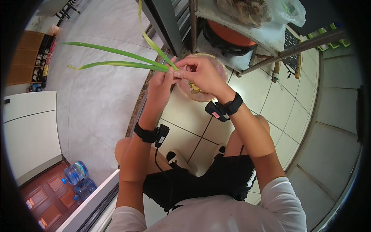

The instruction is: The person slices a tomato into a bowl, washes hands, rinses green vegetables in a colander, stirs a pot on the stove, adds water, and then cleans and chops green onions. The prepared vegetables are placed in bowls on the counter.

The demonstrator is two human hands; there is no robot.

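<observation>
My left hand (161,79) grips a green onion (124,54) near the base of its leaves. Several long green leaves fan out to the left and upward, with some yellowed parts and tips. My right hand (203,74) meets the left at the stalk, its thumb and forefinger pinching at the leaf base. Below both hands stands a round, pinkish see-through basin (221,65) with a yellow rim. Yellowish scraps (194,88) lie in it, partly hidden by my right hand.
A metal rack (268,36) at the upper right holds plastic bags (287,11) and, lower down, a black pan with a red inside (232,33). A dark metal door frame (165,26) stands beyond the hands. Two water jugs (76,173) are at the lower left.
</observation>
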